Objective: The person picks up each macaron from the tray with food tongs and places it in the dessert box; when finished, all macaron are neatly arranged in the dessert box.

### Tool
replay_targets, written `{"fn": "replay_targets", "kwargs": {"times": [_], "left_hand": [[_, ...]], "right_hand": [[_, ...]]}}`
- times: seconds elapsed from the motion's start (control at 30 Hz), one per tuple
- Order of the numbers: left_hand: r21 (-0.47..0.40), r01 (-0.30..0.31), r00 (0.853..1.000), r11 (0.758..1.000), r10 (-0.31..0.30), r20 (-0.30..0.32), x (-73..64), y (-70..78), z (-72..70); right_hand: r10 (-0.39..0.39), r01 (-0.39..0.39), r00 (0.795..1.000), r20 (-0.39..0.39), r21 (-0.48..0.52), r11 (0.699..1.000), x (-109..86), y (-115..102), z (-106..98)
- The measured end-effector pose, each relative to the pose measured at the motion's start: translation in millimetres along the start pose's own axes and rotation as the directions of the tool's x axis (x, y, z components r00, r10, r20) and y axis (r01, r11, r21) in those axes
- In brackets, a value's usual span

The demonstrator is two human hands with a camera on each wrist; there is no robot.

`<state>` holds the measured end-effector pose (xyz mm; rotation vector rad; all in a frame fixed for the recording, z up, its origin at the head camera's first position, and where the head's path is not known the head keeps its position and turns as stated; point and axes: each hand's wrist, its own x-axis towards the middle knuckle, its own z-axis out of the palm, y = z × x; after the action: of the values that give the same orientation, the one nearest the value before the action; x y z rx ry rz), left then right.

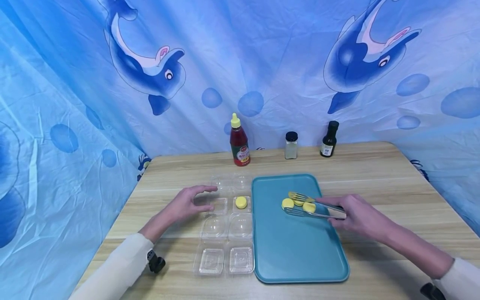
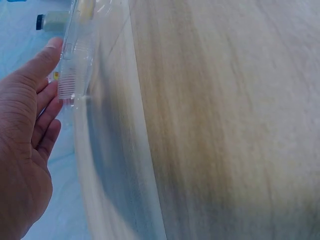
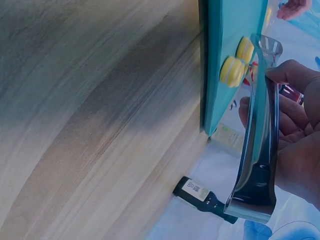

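My right hand (image 1: 352,214) grips metal serving tongs (image 3: 252,195), their arms spread apart over the teal tray (image 1: 288,250). Three yellow macarons (image 1: 288,203) lie close together on that tray, between or beside the tong heads. In the right wrist view, two macarons (image 3: 232,71) show near the slotted tips. My left hand (image 1: 187,204) is at the left edge of a clear plastic box (image 1: 219,206), thumb and fingers spread apart. The left wrist view has the thumb and fingertips right at the box's ribbed wall (image 2: 72,85). One more macaron (image 1: 241,202) sits in the neighbouring clear compartment.
Nearer me stand more clear boxes (image 1: 211,261) with domed lids, beside the tray's left edge. Along the back are a red sauce bottle (image 1: 240,146), a black-capped jar (image 1: 291,146) and a dark bottle (image 1: 328,139). A blue dolphin curtain (image 1: 210,50) hangs behind the wooden table (image 1: 180,175).
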<state>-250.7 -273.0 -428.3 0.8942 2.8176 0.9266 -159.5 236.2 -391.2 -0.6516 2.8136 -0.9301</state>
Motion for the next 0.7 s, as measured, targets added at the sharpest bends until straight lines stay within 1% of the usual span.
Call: {"fn": "replay_targets", "kwargs": {"times": [0.17,0.4,0.5,0.7], "left_hand": [[0.015,-0.008,1.0,1.0,0.008,-0.002,-1.2,1.7,-0.4],[0.016,0.033,0.999,0.999,-0.033,0.008,-3.5,4.9,-2.0],[0.028,0.025,1.0,0.999,-0.026,0.006,-4.3,5.5,-2.3],[0.047,0.014,1.0,0.999,-0.014,0.004,-4.9,6.0,-2.4]], "right_hand": [[0.008,-0.008,1.0,-0.001,-0.001,1.0,-0.1,-1,2],[-0.011,0.01,0.999,-0.036,-0.012,1.0,-0.5,-2,4],[-0.019,0.018,0.999,-0.047,-0.024,1.0,-0.4,-3,5],[-0.008,0.005,0.998,-0.059,-0.047,0.999,0.6,-12,8]]}}
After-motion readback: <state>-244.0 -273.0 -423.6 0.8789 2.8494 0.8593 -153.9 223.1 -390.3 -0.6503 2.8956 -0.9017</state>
